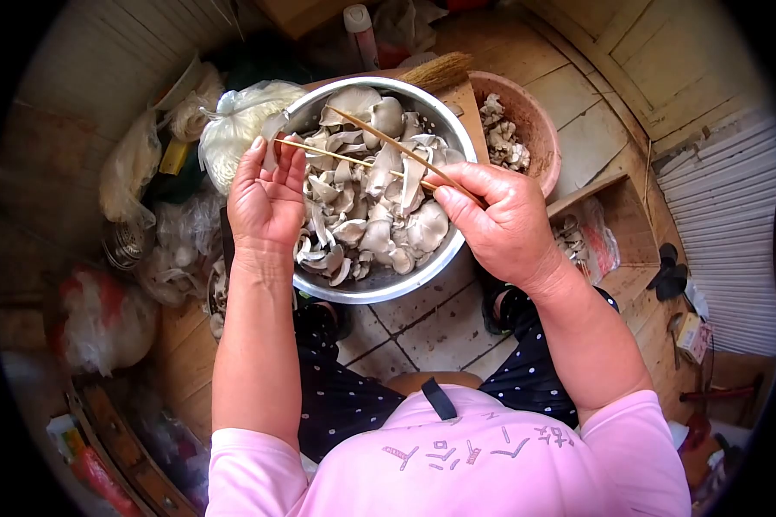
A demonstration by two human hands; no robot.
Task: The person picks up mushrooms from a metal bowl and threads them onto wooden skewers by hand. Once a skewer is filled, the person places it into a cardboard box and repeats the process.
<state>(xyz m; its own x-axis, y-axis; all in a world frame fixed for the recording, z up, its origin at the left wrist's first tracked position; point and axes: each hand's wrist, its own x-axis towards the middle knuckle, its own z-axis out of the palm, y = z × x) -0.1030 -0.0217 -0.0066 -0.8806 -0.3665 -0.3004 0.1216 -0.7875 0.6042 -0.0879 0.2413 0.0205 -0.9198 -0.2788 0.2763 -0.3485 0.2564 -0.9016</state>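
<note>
Two thin bamboo sticks (pixel 388 140) sit pinched in my right hand (pixel 500 220), its fingers curled tight around their near ends. The sticks reach out over the big round shiny metal bowl (pixel 379 290), which is full of torn grey mushrooms (pixel 379 220). My left hand (pixel 267 198) is up at the bowl's left edge, fingers straight and loose, touching the far tip of one stick. More mushrooms lie in a round pink plastic tub (pixel 541 129) behind the bowl. Grey writing runs across my pink shirt (pixel 336 482), but I cannot read it.
</note>
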